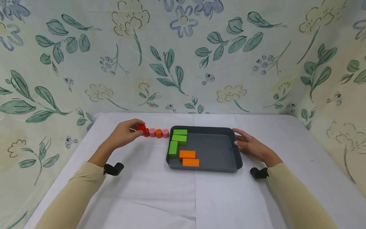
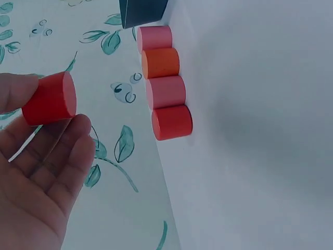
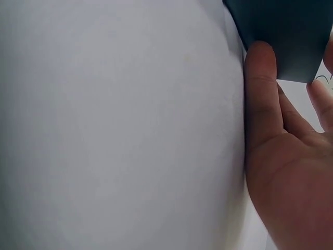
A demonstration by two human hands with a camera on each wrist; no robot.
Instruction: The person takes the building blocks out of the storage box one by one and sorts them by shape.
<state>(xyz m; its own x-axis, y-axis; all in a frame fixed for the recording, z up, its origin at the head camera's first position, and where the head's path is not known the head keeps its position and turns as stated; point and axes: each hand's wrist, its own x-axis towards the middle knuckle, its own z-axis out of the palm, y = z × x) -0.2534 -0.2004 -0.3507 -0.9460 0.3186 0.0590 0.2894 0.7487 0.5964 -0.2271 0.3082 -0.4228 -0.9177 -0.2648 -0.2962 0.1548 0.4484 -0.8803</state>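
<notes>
My left hand (image 1: 127, 132) pinches a red cylinder (image 2: 49, 99) between thumb and fingers, raised above the table. Just beyond it, a row of short cylinders runs toward the tray: a red one (image 2: 173, 123) at the near end, then pink (image 2: 166, 91), orange (image 1: 159, 133) and pink (image 1: 165, 133). At the other side, my right hand (image 1: 251, 144) touches the right wall of the dark grey tray (image 1: 214, 149), its fingers fairly straight against the outer side. Three green blocks (image 1: 180, 139) lie along the tray's left side, and two orange blocks (image 1: 187, 154) near its front.
A white cloth covers the table (image 1: 160, 197), with creases toward the front. Behind the table hangs a flower-patterned curtain (image 1: 183, 63), which also runs down both sides. Each wrist wears a black camera mount (image 1: 113, 169).
</notes>
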